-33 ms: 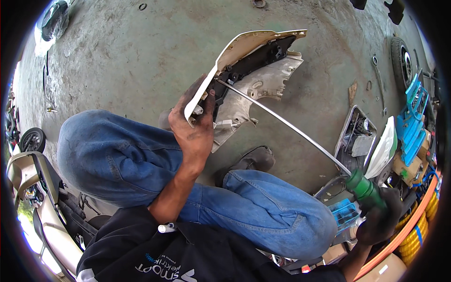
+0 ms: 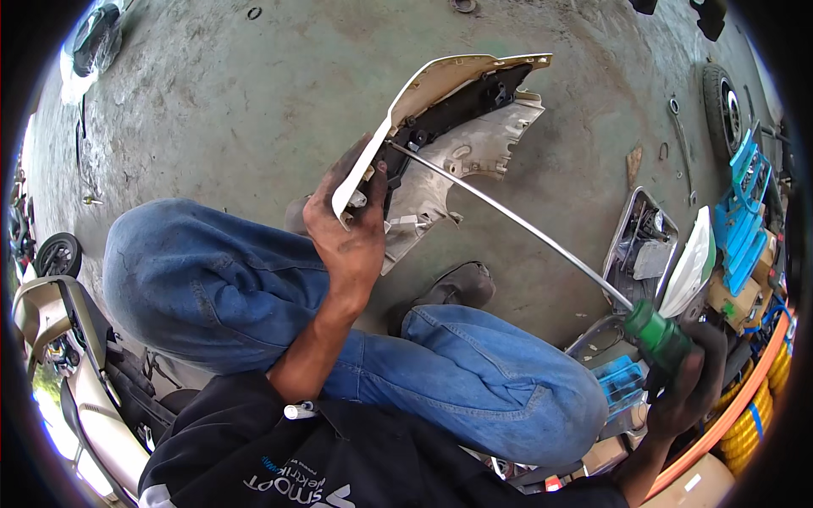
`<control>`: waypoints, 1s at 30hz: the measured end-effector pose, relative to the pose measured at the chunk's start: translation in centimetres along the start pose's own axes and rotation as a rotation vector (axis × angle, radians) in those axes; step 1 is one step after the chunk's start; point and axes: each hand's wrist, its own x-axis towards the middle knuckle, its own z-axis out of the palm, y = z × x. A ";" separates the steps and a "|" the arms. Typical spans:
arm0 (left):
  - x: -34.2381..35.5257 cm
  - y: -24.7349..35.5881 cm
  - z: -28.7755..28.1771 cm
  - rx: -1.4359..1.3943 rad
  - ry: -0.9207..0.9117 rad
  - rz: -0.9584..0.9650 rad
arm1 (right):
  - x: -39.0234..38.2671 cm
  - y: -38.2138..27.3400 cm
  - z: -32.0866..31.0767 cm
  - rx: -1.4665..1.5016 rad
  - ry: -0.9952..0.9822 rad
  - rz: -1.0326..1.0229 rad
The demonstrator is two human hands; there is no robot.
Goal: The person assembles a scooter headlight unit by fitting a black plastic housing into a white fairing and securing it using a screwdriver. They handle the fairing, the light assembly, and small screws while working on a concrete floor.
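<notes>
I have a cream plastic body panel [image 2: 428, 85] in my left hand [image 2: 347, 207], fingers wrapped around its left end. Black plastic pieces [image 2: 457, 110] sit along its inner side, with a grimy whitish, ribbed plastic part [image 2: 466, 157] below. A long steel screwdriver shaft [image 2: 525, 233] reaches the inner side of the panel near my left fingers; where exactly its tip sits is too small to tell. Its green handle [image 2: 650, 330] is in my dark, grimy right hand [image 2: 686, 381], at the lower right. My jeans-clad legs are bent beneath the work.
A metal tray [image 2: 622, 237] of parts, a white-green panel [image 2: 686, 262], wrenches [image 2: 682, 140], a tyre [image 2: 720, 110], blue plastic parts [image 2: 741, 212] and coiled yellow hose [image 2: 745, 432] crowd the right. A scooter's beige bodywork [image 2: 85, 398] stands left, bagged items [image 2: 93, 42] upper left.
My right hand's fingers have shifted slightly around the green handle, and the handle sits a little higher. My left hand and the panel look unmoved.
</notes>
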 end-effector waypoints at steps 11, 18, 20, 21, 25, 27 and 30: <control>0.3 -0.5 -0.2 0.021 0.041 0.038 | 4.2 -3.8 0.7 0.180 -0.092 0.666; 0.5 -1.3 -0.6 -0.011 0.053 0.069 | 2.7 -3.4 -0.8 -0.263 -0.132 -0.119; 0.1 -1.3 -0.1 -0.120 0.005 -0.033 | 4.3 -3.9 -0.9 -0.051 -0.216 0.328; 0.3 -0.9 -0.5 -0.068 0.027 -0.004 | 4.6 -3.9 -0.4 0.147 -0.257 0.553; 0.4 -0.6 -0.5 0.001 0.026 0.053 | 3.6 -4.4 -0.2 -0.092 -0.032 -0.061; 0.1 -0.5 1.0 -0.003 -0.021 0.076 | 3.5 -5.3 -2.1 -0.257 -0.138 -0.116; 0.4 -0.2 -0.8 0.070 0.008 0.119 | 5.9 -3.8 -1.3 0.031 -0.200 0.264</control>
